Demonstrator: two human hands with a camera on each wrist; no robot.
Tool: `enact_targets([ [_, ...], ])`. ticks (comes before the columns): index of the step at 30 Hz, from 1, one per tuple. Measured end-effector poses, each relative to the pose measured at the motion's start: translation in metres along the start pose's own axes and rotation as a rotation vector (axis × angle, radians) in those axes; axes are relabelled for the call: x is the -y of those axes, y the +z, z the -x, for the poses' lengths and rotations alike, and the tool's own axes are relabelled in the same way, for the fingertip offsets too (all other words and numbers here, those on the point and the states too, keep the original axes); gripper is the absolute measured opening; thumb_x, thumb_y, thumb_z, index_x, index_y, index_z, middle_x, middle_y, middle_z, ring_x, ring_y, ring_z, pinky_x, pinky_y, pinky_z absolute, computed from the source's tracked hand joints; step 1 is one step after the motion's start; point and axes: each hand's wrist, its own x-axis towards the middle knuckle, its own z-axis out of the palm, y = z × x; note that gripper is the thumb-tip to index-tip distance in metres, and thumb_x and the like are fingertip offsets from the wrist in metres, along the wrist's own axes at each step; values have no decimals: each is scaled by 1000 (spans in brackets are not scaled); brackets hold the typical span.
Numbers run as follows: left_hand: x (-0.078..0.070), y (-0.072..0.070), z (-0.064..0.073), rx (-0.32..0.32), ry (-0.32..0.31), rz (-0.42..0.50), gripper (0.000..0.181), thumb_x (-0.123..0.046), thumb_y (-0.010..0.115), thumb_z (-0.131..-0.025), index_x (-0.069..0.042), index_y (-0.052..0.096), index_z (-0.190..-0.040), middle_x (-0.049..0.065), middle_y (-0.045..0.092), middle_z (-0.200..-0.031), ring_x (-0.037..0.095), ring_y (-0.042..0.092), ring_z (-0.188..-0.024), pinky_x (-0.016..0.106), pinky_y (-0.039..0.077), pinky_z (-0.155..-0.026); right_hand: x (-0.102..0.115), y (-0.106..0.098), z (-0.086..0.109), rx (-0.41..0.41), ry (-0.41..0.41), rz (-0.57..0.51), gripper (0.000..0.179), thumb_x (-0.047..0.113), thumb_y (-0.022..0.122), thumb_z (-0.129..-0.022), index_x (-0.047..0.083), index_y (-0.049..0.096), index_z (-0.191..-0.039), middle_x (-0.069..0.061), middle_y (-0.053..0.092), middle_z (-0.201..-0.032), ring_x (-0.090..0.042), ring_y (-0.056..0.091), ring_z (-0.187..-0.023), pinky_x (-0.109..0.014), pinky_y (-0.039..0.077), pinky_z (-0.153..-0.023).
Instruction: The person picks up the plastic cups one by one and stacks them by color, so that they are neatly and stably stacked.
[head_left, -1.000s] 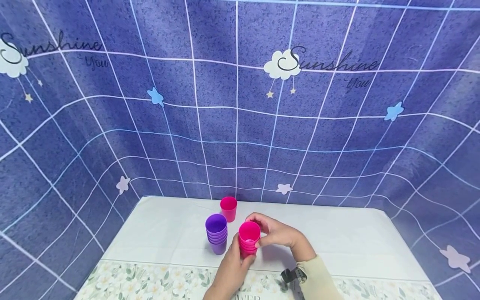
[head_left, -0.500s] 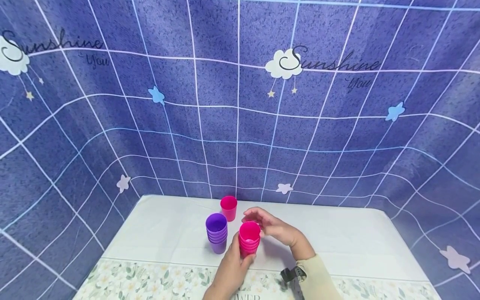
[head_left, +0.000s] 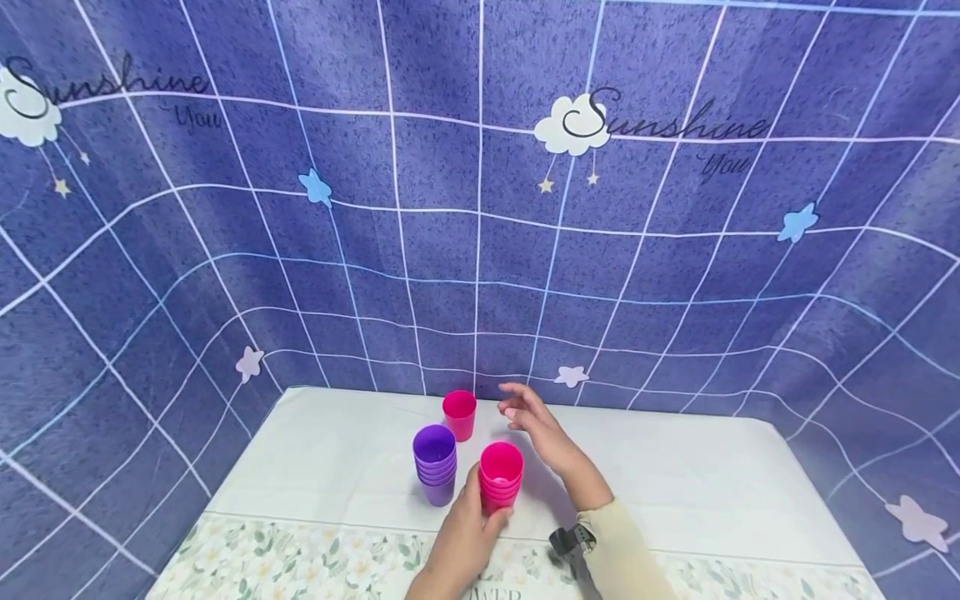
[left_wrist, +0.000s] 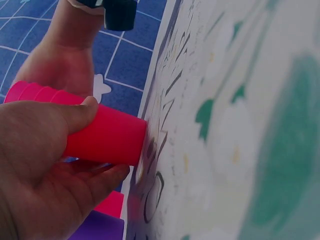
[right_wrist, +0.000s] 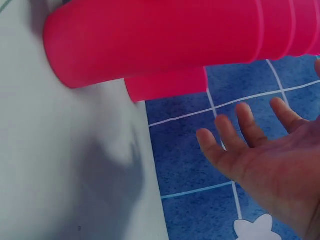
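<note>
My left hand (head_left: 467,533) grips a stack of nested pink cups (head_left: 501,477) near the front of the table, thumb on one side and fingers on the other. In the left wrist view the lowest cup (left_wrist: 107,137) stands with its base at the tabletop. My right hand (head_left: 542,427) is off the stack, behind it and to the right, with fingers spread and nothing in them. A single pink cup (head_left: 460,417) stands upright at the back, left of the right fingertips. Left of the held stack is an upright stack of nested purple cups (head_left: 435,467).
The white tabletop (head_left: 675,483) has a floral-printed strip (head_left: 300,554) along its front. A blue curtain (head_left: 420,250) with grid lines, stars and clouds rises right behind the table and along both sides. A dark strapped device (head_left: 572,540) sits on the right wrist.
My right hand has let go of the pink stack and moved back toward the rear of the table, its fingers straightening. The left hand still holds the stack in place.
</note>
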Motion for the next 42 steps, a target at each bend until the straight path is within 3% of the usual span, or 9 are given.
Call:
enact_targets([
  [6, 1, -5, -1, -13, 12, -18, 85, -31, 78, -96, -4, 31, -162, 26, 61, -147, 42, 63, -135, 61, 52, -113, -9, 5, -14, -18, -9, 81, 47, 15, 50, -106, 3, 53, -151, -25, 53, -146, -40, 50, -138, -47, 48, -114],
  [14, 1, -7, -1, -28, 19, -25, 84, -29, 78, -96, -4, 32, -161, 25, 62, -145, 41, 64, -133, 60, 54, -110, -23, 11, -24, 72, -89, 242, 42, 9, 52, -106, 9, 63, -146, -19, 52, -150, -40, 48, -143, -52, 46, -114],
  [19, 1, -6, -1, -18, 22, -15, 84, -28, 79, -96, -4, 32, -161, 25, 61, -147, 41, 63, -134, 60, 53, -112, -29, 12, -25, 186, -142, 331, 47, 5, 48, -106, 5, 55, -152, -25, 44, -154, -45, 44, -144, -64, 44, -117],
  [25, 1, -5, -1, -5, 34, -12, 83, -28, 78, -96, -6, 31, -161, 23, 61, -148, 39, 64, -135, 59, 53, -112, -28, 14, -22, 237, -207, 419, 50, 1, 52, -104, 2, 51, -154, -33, 39, -155, -52, 37, -147, -75, 39, -116],
  [30, 2, -4, -1, 6, 38, -11, 83, -29, 77, -97, -6, 30, -162, 24, 60, -149, 39, 63, -135, 60, 53, -111, -26, 17, -20, 198, -219, 438, 48, 7, 66, -101, 3, 58, -148, -34, 43, -152, -50, 46, -142, -69, 51, -109],
  [33, 2, -4, -1, 8, 36, -14, 83, -29, 77, -97, -6, 30, -162, 23, 60, -148, 39, 63, -135, 60, 53, -111, -26, 18, -21, 145, -236, 457, 41, 8, 73, -97, 3, 64, -138, -30, 51, -145, -47, 54, -137, -66, 53, -110],
  [42, -1, -3, 0, 19, 11, -10, 84, -31, 77, -97, -6, 31, -162, 24, 59, -150, 41, 62, -136, 61, 51, -113, -28, 21, -23, 54, -193, 462, 19, 8, 76, -96, 2, 71, -113, -22, 64, -129, -41, 63, -126, -63, 58, -101],
])
